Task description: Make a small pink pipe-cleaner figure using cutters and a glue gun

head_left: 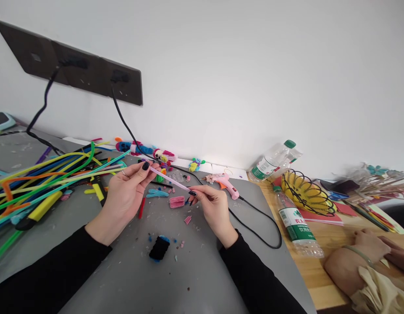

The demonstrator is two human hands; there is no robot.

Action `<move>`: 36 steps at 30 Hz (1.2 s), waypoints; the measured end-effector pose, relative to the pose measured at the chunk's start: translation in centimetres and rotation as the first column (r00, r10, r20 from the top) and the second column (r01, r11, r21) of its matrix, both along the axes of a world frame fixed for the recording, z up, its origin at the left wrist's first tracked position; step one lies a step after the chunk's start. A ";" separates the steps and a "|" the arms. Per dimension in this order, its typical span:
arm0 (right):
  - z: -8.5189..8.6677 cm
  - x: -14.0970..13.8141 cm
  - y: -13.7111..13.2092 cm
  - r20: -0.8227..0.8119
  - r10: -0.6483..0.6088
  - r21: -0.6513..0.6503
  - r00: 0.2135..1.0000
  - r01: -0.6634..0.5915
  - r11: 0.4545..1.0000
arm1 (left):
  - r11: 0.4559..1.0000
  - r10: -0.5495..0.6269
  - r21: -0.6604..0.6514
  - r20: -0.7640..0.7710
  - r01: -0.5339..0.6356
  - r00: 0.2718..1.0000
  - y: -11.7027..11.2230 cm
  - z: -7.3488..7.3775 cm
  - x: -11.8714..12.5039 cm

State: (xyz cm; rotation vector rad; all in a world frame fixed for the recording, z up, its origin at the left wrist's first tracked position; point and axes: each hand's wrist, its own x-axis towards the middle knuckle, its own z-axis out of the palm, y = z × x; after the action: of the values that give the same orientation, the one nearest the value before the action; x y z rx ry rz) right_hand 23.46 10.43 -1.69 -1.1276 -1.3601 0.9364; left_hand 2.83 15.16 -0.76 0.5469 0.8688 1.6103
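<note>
A pale lilac pipe cleaner [173, 179] stretches between my hands above the grey mat. Its upper left end is pinched between the thumb and fingers of my left hand [126, 194]. My right hand [212, 207] pinches the lower right end. Beneath them lie a pink folded pipe cleaner bundle [177, 202], a light blue bundle [157, 192] and a small pink piece [188, 220]. Closer to me sits a black fuzzy block with blue edges [159, 248], with small scraps around it. A red strip [142, 208] lies beside my left hand.
Many coloured pipe cleaners [58, 174] and a yellow-handled cutter [45, 207] cover the left. A pink glue gun [226, 183] with a looping cord rests behind my right hand. Plastic bottles [298, 229] and a yellow basket [303, 194] stand right, near another person's arm [355, 257].
</note>
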 end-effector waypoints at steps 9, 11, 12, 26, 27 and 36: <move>0.0 0.0 0.0 -0.025 -0.013 -0.031 1.000 0.012 0.999 | 1.000 0.015 0.021 -0.036 -0.014 0.999 0.2 -0.5 -0.1; 0.0 -0.1 0.1 -0.047 -0.013 -0.052 0.999 0.011 0.999 | 0.999 0.020 0.027 -0.047 -0.018 0.999 0.3 -0.6 0.0; 0.0 -0.1 0.1 -0.062 -0.013 -0.061 0.998 0.009 0.998 | 0.999 0.022 0.032 -0.053 -0.020 0.998 0.3 -0.7 0.0; -0.1 0.9 0.7 -0.079 0.041 -0.093 0.996 -0.048 0.994 | 0.996 -0.033 0.082 -0.096 0.041 0.995 0.2 -0.7 -0.1; -0.1 0.9 0.7 -0.074 0.048 -0.100 0.996 -0.055 0.993 | 0.996 -0.044 0.078 -0.093 0.051 0.995 0.2 -0.6 -0.1; 0.4 0.1 -0.3 -0.028 0.211 -0.163 0.977 -0.213 0.963 | 0.969 -0.186 0.134 -0.162 0.208 0.969 -0.9 -0.1 0.5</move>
State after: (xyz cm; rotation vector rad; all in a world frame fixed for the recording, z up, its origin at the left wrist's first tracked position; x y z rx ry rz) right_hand 23.51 10.14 -1.33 -1.1127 -1.4352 1.2280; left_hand 3.34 14.29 -0.87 0.8428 0.7788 1.4727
